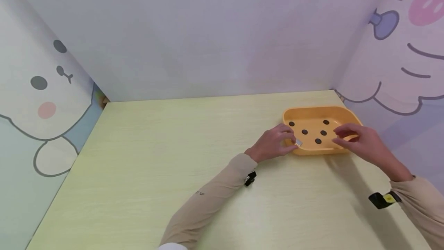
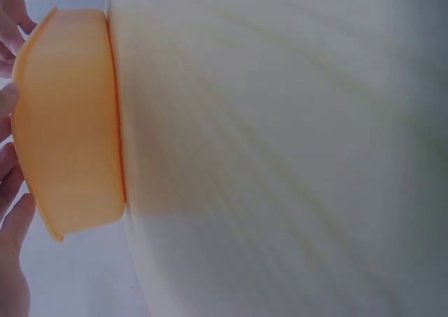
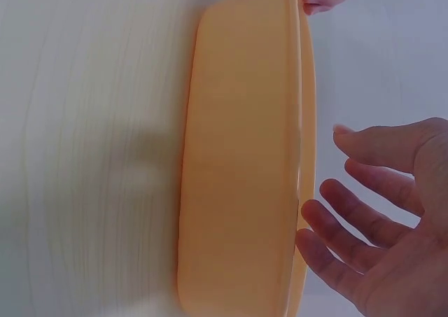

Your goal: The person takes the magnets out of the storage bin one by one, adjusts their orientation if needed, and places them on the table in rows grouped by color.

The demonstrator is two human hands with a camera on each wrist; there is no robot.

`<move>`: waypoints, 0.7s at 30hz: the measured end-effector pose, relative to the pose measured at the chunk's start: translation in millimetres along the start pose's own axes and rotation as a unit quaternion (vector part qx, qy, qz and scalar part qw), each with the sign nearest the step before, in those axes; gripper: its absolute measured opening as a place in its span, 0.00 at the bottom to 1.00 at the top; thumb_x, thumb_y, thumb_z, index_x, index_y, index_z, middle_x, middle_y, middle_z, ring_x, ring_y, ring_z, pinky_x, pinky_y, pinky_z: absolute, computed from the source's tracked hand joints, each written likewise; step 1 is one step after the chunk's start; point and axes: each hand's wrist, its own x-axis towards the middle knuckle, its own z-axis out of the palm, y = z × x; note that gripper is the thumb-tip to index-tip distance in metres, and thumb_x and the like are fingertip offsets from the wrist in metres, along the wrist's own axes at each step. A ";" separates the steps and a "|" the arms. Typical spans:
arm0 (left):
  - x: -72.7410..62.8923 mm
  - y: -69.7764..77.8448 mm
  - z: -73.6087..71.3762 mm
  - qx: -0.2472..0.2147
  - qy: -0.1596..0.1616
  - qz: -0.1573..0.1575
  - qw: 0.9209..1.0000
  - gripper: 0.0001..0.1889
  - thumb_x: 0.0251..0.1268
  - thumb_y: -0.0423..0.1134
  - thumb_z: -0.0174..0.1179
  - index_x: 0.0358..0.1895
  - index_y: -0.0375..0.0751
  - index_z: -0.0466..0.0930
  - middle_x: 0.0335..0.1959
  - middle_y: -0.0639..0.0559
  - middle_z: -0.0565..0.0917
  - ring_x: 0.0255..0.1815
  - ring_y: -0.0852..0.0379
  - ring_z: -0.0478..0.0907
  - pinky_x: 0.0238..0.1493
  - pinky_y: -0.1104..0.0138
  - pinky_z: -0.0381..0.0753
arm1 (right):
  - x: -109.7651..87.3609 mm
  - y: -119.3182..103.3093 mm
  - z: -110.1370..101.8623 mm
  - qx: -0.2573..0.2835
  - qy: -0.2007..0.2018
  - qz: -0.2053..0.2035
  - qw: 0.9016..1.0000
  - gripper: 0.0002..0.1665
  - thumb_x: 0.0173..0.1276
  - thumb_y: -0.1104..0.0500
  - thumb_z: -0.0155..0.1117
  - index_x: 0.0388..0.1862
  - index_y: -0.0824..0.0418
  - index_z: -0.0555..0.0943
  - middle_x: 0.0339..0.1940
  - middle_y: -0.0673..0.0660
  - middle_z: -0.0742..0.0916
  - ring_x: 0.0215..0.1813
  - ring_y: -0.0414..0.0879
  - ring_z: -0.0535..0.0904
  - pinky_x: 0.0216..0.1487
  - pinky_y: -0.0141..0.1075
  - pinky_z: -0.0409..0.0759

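Note:
An orange plastic basin [image 1: 320, 151] stands at the right of the table, with several small black discs [image 1: 318, 141] spread over its floor. At the basin's left front corner my left hand [image 1: 277, 142] pinches a small silvery rectangular piece [image 1: 299, 142] between thumb and fingers. Over the basin's right end is my right hand [image 1: 362, 142], its thumb and fingers apart with nothing between them. In the right wrist view, the right fingers [image 3: 350, 247] spread loosely beside the basin's rim. The basin's side wall [image 2: 73, 121] hides its contents in the left wrist view.
The pale wood-look table [image 1: 156, 157] extends left of the basin. A plain pale wall [image 1: 208, 38] rises along its back edge, and panels with cartoon animals [image 1: 45, 88] flank both sides. Each forearm wears a dark wrist device [image 1: 250, 178].

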 end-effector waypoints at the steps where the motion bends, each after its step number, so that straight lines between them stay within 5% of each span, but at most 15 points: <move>1: 0.2 -0.1 0.1 0.000 -0.001 -0.001 1.000 0.09 0.58 0.47 0.66 0.34 0.46 0.85 0.41 0.55 0.80 0.47 0.61 0.73 0.45 0.81 0.69 | 0.8 -0.3 1.0 -0.001 -0.003 0.001 1.000 0.13 0.59 0.61 0.71 0.43 0.62 0.81 0.35 0.51 0.84 0.35 0.25 0.75 0.33 0.19 0.73; 21: 8.2 3.8 -8.6 0.028 -0.060 -0.023 0.998 0.08 0.58 0.51 0.66 0.32 0.52 0.84 0.41 0.61 0.80 0.46 0.66 0.71 0.40 0.82 0.68 | 22.7 -5.2 24.8 0.024 -0.081 0.056 0.995 0.22 0.56 0.56 0.74 0.45 0.68 0.80 0.41 0.64 0.84 0.35 0.34 0.80 0.33 0.29 0.78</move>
